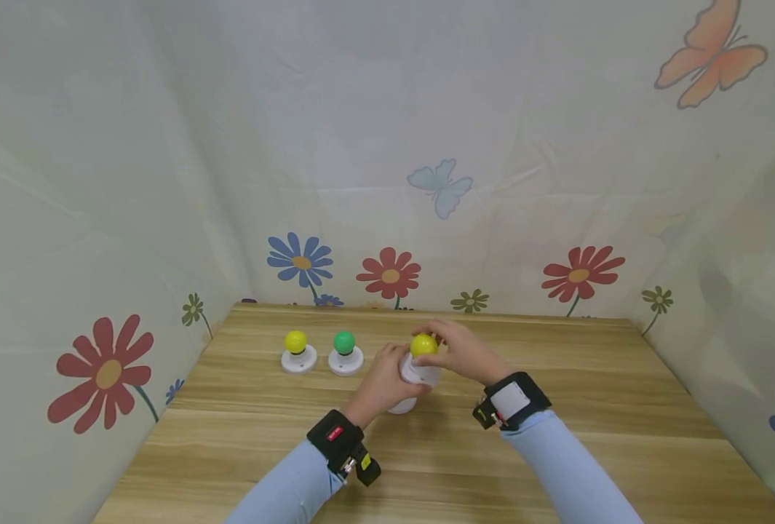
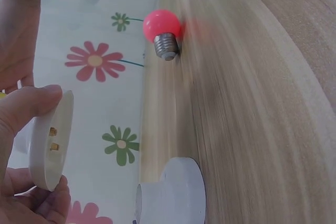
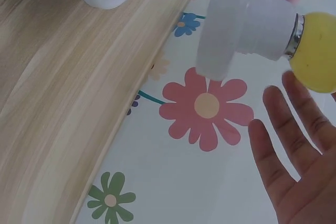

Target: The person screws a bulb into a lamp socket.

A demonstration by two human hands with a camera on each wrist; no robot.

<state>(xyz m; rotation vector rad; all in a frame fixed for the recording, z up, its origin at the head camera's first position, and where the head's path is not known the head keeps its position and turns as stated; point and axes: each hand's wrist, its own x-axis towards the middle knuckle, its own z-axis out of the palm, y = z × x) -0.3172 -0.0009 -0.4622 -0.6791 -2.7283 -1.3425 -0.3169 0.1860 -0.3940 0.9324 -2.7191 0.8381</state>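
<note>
My left hand (image 1: 384, 380) grips the rim of a white lamp holder (image 2: 51, 140), raised off the table and tilted, its underside with two brass-coloured contacts facing the left wrist camera. A yellow bulb (image 3: 316, 51) sits in the socket, with a strip of its metal collar showing. My right hand (image 1: 467, 354) pinches this bulb between thumb and forefinger in the head view; the other fingers (image 3: 286, 129) stand loosely spread beside it. Below the hands, a second white lamp holder (image 2: 181, 192) rests on the table, mostly covered by the left hand in the head view.
Back left on the wooden table (image 1: 243, 407) stand a holder with a yellow bulb (image 1: 295, 341) and one with a green bulb (image 1: 344, 343). A loose red bulb (image 2: 161, 24) lies on the table in the left wrist view. Behind hangs a flowered cloth (image 1: 335, 145).
</note>
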